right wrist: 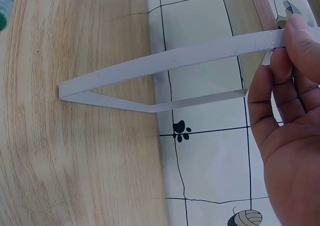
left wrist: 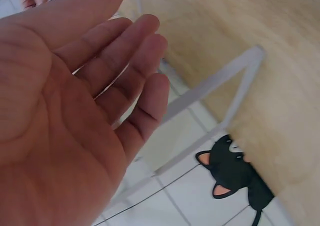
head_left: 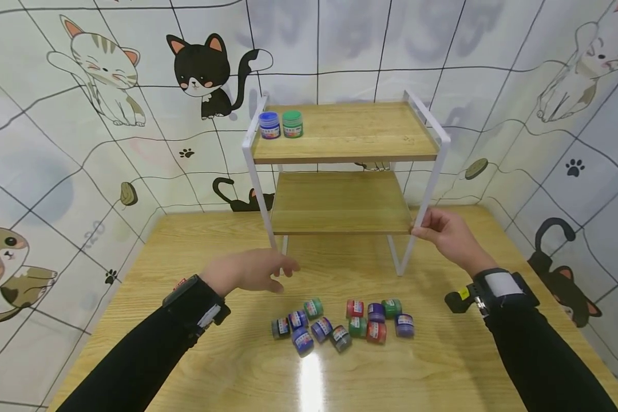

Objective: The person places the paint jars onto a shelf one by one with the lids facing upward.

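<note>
The person's right hand [head_left: 449, 236] pinches the right front leg [head_left: 433, 177] of a white-framed, two-tier rack [head_left: 350, 134], thumb on one face and fingers behind, level with the lower board [head_left: 340, 203]. The left hand [head_left: 252, 270] is released, its fingers loosely bent with nothing in them, poised over the table [head_left: 237, 372] near the rack's left front leg [head_left: 260, 200] and just beyond the scattered jars.

The rack stands at the far side of the table, in the middle. On its upper board, at the left end, a blue jar [head_left: 270, 125] and a green-lidded jar [head_left: 292, 124] stand upright side by side. Nearer, a left cluster of jars [head_left: 302, 340] and a right cluster of jars [head_left: 376, 332] lie on the table, coloured blue, green, red and dark. Cat-printed sheeting [head_left: 350, 46] covers the walls.
</note>
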Available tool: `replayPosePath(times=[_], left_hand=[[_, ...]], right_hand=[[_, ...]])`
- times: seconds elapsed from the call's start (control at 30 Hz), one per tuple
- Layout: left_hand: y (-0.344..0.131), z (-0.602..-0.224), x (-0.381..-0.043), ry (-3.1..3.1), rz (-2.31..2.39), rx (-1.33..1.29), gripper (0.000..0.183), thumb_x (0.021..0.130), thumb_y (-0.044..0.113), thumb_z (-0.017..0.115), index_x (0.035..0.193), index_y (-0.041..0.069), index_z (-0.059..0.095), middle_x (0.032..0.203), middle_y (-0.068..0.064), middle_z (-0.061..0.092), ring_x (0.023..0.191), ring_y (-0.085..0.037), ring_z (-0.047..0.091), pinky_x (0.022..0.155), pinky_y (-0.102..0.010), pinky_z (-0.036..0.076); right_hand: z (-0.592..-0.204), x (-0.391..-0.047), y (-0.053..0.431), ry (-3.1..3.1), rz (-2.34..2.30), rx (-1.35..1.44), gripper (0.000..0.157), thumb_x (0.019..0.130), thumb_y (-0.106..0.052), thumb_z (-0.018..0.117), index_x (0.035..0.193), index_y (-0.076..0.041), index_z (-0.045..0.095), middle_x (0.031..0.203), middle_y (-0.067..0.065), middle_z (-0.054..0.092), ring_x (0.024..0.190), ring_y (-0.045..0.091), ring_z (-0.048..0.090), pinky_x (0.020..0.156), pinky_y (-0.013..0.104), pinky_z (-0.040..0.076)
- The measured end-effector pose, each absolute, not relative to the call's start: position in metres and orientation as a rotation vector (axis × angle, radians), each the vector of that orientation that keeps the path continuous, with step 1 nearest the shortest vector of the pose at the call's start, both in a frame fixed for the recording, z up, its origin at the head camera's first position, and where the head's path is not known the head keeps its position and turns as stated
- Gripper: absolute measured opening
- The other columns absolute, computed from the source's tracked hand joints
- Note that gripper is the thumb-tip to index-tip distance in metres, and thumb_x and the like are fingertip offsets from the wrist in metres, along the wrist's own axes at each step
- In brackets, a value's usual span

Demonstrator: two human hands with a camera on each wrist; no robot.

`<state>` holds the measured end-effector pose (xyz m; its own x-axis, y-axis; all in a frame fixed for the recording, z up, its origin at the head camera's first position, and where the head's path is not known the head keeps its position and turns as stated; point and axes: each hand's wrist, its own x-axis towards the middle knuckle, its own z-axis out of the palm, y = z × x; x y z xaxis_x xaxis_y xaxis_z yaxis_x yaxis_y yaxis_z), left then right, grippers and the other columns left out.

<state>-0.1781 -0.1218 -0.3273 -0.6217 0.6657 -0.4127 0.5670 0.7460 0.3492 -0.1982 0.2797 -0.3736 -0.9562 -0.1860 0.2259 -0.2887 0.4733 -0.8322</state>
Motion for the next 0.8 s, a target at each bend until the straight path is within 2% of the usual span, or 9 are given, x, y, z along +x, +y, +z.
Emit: replayPosePath(times=[0.23, 0.4, 0.53, 0.8], left_hand=[[-0.131, -0.360, -0.173, 2.402, 0.206, 0.849, 0.033, 0.089, 0.019, 0.072, 0.120, 0.014, 0.062, 0.111, -0.003, 0.065, 0.104, -0.020, 0.061, 0.091, -0.040, 0.049], [-0.134, -0.375, -0.170, 2.381, 0.215, 0.774, 0.037, 0.086, 0.023, 0.075, 0.119, 0.013, 0.062, 0.111, 0.000, 0.066, 0.106, -0.020, 0.060, 0.092, -0.040, 0.048], [-0.134, -0.383, -0.167, 2.367, 0.228, 0.711, 0.041, 0.081, 0.028, 0.079, 0.117, 0.017, 0.063, 0.110, 0.002, 0.066, 0.105, -0.018, 0.060, 0.091, -0.040, 0.048], [-0.132, -0.400, -0.162, 2.367, 0.218, 0.656, 0.042, 0.072, 0.035, 0.086, 0.106, 0.022, 0.064, 0.096, 0.009, 0.064, 0.090, -0.011, 0.058, 0.081, -0.035, 0.048]], right_hand=[[-0.374, -0.196, 0.278, -2.603, 1.511, 0.423, 0.012, 0.093, -0.007, 0.064, 0.090, 0.004, 0.061, 0.089, -0.011, 0.068, 0.087, -0.003, 0.065, 0.079, 0.013, 0.051], [-0.375, -0.198, 0.279, -2.596, 1.503, 0.426, 0.012, 0.093, -0.007, 0.064, 0.090, 0.004, 0.061, 0.089, -0.011, 0.069, 0.087, -0.003, 0.065, 0.078, 0.013, 0.050], [-0.374, -0.198, 0.279, -2.607, 1.501, 0.410, 0.012, 0.093, -0.007, 0.064, 0.090, 0.004, 0.060, 0.089, -0.013, 0.069, 0.087, -0.004, 0.065, 0.078, 0.012, 0.050], [-0.374, -0.198, 0.279, -2.606, 1.506, 0.411, 0.013, 0.093, -0.007, 0.064, 0.091, 0.005, 0.059, 0.090, -0.014, 0.068, 0.089, -0.006, 0.065, 0.079, 0.012, 0.050]])
